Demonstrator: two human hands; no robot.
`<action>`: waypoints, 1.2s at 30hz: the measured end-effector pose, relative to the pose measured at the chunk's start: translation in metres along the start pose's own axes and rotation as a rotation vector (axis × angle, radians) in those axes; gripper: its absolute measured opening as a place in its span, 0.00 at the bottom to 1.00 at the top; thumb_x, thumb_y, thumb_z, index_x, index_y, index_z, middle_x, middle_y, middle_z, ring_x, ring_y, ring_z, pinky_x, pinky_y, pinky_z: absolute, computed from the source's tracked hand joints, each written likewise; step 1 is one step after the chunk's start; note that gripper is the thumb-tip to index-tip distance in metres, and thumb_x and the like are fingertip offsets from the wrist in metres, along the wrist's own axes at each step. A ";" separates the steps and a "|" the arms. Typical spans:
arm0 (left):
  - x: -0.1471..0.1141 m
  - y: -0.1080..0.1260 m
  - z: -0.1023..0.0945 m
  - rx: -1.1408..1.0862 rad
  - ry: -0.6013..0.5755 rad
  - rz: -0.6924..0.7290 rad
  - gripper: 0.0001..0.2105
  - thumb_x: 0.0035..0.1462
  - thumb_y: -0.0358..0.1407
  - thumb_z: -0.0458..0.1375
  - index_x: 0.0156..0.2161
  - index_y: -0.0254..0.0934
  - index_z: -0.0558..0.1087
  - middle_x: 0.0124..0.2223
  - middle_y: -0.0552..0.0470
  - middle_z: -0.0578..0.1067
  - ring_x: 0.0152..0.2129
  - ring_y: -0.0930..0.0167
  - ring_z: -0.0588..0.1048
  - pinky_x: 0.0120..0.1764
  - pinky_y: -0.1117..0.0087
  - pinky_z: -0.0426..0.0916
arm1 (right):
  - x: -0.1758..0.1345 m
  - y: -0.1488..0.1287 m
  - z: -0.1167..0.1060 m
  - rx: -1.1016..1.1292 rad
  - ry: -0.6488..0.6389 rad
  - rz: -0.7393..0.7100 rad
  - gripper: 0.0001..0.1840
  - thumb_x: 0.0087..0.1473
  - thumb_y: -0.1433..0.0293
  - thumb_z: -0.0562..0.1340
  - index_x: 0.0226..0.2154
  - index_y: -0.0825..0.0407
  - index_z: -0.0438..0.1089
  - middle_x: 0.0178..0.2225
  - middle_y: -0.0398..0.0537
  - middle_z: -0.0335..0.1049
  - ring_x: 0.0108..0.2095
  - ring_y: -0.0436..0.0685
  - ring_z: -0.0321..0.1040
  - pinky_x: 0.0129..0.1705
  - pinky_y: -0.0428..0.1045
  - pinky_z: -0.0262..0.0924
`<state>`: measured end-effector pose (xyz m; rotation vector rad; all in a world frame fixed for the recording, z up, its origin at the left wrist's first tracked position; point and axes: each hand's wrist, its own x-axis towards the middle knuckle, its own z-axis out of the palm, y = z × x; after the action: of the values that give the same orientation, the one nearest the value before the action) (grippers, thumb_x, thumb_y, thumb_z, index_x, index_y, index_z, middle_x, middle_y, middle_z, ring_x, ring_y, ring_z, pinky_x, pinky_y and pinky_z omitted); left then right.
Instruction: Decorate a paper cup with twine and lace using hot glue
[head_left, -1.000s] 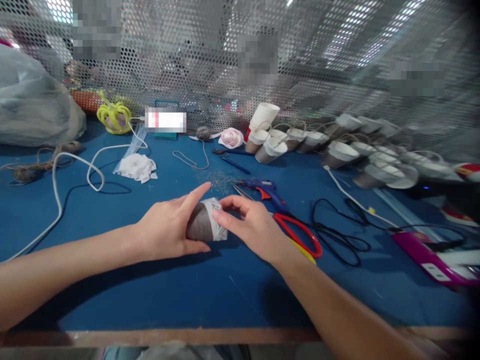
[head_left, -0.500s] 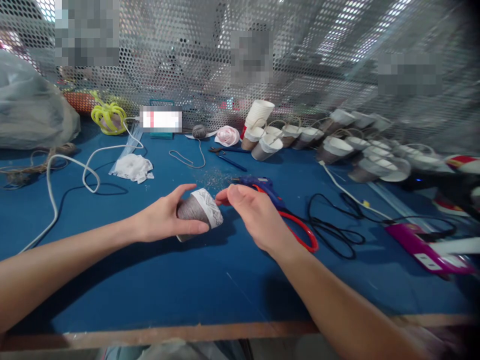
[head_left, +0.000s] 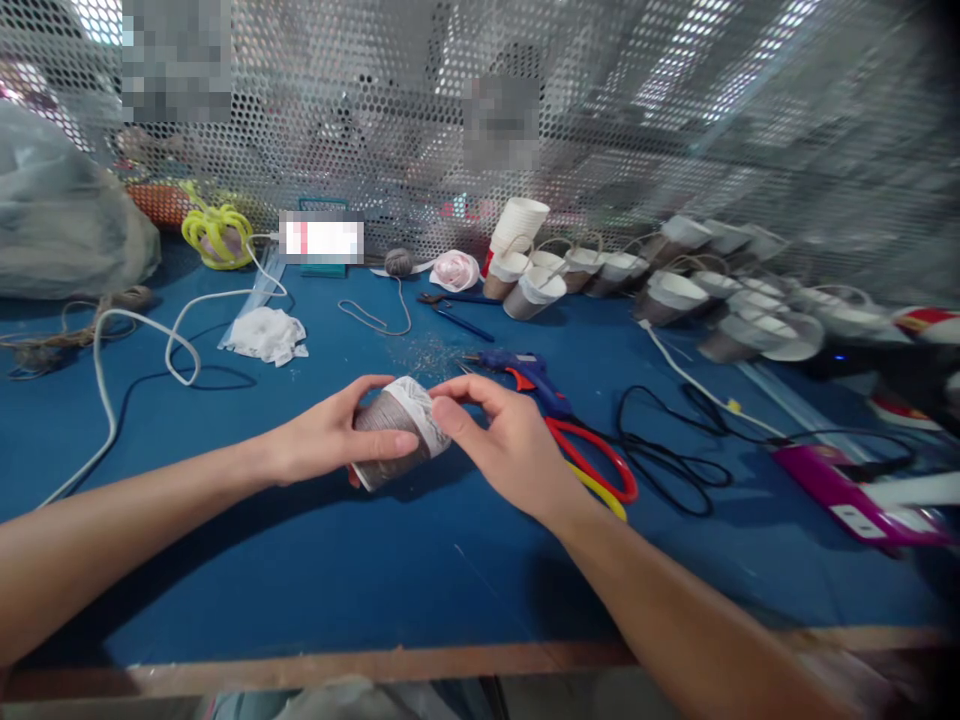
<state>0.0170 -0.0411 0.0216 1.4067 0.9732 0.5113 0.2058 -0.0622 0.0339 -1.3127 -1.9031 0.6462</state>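
Seen from the head camera, a person works bare-handed at a blue table (head_left: 420, 590), a cord-wrapped cup (head_left: 386, 425) held tilted to the left of and nearer the person than the blue glue gun (head_left: 544, 385). The left hand (head_left: 322, 437) grips the cup around its grey body, thumb laid along the near side. The right hand (head_left: 510, 440), just on the near side of the glue gun, brings thumb and forefinger together at the white lace band (head_left: 409, 395) around one end of the cup; its other fingers curl partly out of sight.

Scissors (head_left: 621, 470) with red and yellow handles lie just on the near side of the glue gun, partly behind the right wrist. Black cable (head_left: 703, 514) loops to its right, with a magenta power strip (head_left: 814, 490) farther right. Blue-handled pliers (head_left: 461, 322) rest beyond the glue gun, slightly to its left, and a crumpled white lace piece (head_left: 268, 335) sits well to its left. Farther beyond it are a pink rolled ribbon (head_left: 454, 271), a ball of grey yarn (head_left: 399, 262) and a stack of white cups (head_left: 517, 222); beyond and to its right, handled cups (head_left: 675, 293) crowd together.
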 end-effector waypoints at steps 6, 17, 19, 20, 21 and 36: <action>0.000 -0.003 -0.001 -0.165 -0.086 0.067 0.40 0.43 0.44 0.63 0.58 0.34 0.51 0.51 0.41 0.68 0.47 0.61 0.68 0.45 0.63 0.66 | 0.001 -0.001 -0.007 0.164 0.035 -0.014 0.21 0.57 0.54 0.51 0.29 0.51 0.69 0.30 0.47 0.73 0.34 0.55 0.69 0.37 0.49 0.63; 0.003 -0.007 -0.009 -0.137 -0.168 0.173 0.45 0.39 0.37 0.65 0.61 0.37 0.46 0.55 0.42 0.64 0.49 0.62 0.67 0.49 0.63 0.63 | 0.000 -0.001 -0.009 0.206 0.098 -0.281 0.19 0.59 0.56 0.50 0.29 0.49 0.70 0.33 0.48 0.72 0.44 0.56 0.67 0.50 0.55 0.58; 0.002 -0.007 -0.008 -0.118 -0.166 0.195 0.47 0.39 0.35 0.65 0.62 0.38 0.44 0.56 0.42 0.64 0.49 0.62 0.66 0.49 0.62 0.62 | 0.000 -0.001 -0.009 0.215 0.117 -0.314 0.18 0.59 0.58 0.51 0.29 0.49 0.70 0.33 0.48 0.72 0.43 0.57 0.67 0.50 0.56 0.59; 0.001 -0.007 -0.008 -0.107 -0.158 0.202 0.47 0.38 0.34 0.65 0.62 0.38 0.43 0.56 0.42 0.64 0.49 0.62 0.66 0.49 0.61 0.62 | 0.000 -0.001 -0.009 0.212 0.123 -0.319 0.18 0.59 0.58 0.51 0.29 0.49 0.70 0.33 0.48 0.72 0.43 0.57 0.67 0.50 0.56 0.59; 0.001 -0.007 -0.007 -0.099 -0.149 0.206 0.47 0.38 0.34 0.65 0.62 0.39 0.43 0.55 0.42 0.64 0.49 0.61 0.67 0.49 0.61 0.63 | 0.000 -0.001 -0.009 0.207 0.128 -0.319 0.18 0.59 0.58 0.51 0.29 0.49 0.70 0.34 0.48 0.72 0.43 0.57 0.67 0.49 0.56 0.59; -0.002 -0.009 0.008 0.091 0.040 0.215 0.47 0.40 0.38 0.65 0.61 0.37 0.41 0.46 0.43 0.69 0.37 0.66 0.71 0.38 0.65 0.69 | -0.004 -0.001 0.006 -0.027 0.067 -0.296 0.05 0.50 0.67 0.61 0.30 0.51 0.66 0.37 0.53 0.70 0.43 0.59 0.65 0.46 0.57 0.61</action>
<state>0.0204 -0.0486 0.0122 1.5980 0.8904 0.6633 0.2013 -0.0667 0.0302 -1.0269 -2.0043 0.4217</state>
